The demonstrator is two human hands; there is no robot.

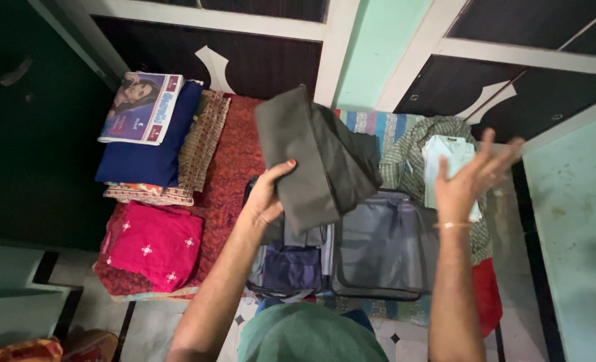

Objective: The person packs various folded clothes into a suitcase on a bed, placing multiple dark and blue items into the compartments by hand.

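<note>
Our left hand (266, 201) has its fingers clamped on a folded dark grey cloth garment (311, 157) above the open grey suitcase (378, 248). Our right hand (472, 177) is free, fingers apart. We judge packing is in hand; next calls for lowering it flat.

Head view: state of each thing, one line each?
Left hand: gripping the dark folded garment.
Right hand: raised, fingers spread, holding nothing.
Dark garment: folded, lifted above the suitcase.
Suitcase: open, lid laid flat, clothes inside.
Pink garment: folded, flat on the bed.
Blue garment: folded, atop a stack.
Packet: lying on the blue garment.
</note>
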